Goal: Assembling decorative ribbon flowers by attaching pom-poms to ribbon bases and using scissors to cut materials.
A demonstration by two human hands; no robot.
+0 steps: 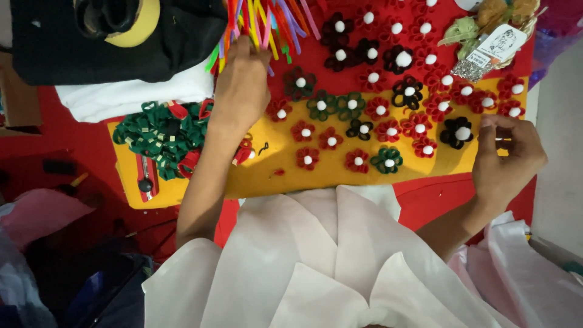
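My left hand (242, 85) reaches forward into a bundle of bright coloured pipe cleaners (267, 21), its fingers closing among them. My right hand (507, 155) hovers at the right end of a yellow felt sheet (267, 173), fingertips pinched together near a black felt flower with a white pompom (458, 132); whether it holds anything is too small to tell. Several red, green and black felt flowers with white centres (364, 115) lie spread over the yellow sheet and the red cloth (437, 200).
A pile of green and red looped felt pieces (164, 136) and a red utility knife (144, 179) lie at the sheet's left end. Black fabric with a yellow tape roll (130, 24) sits back left. A clear packet of trimmings (492, 36) lies back right.
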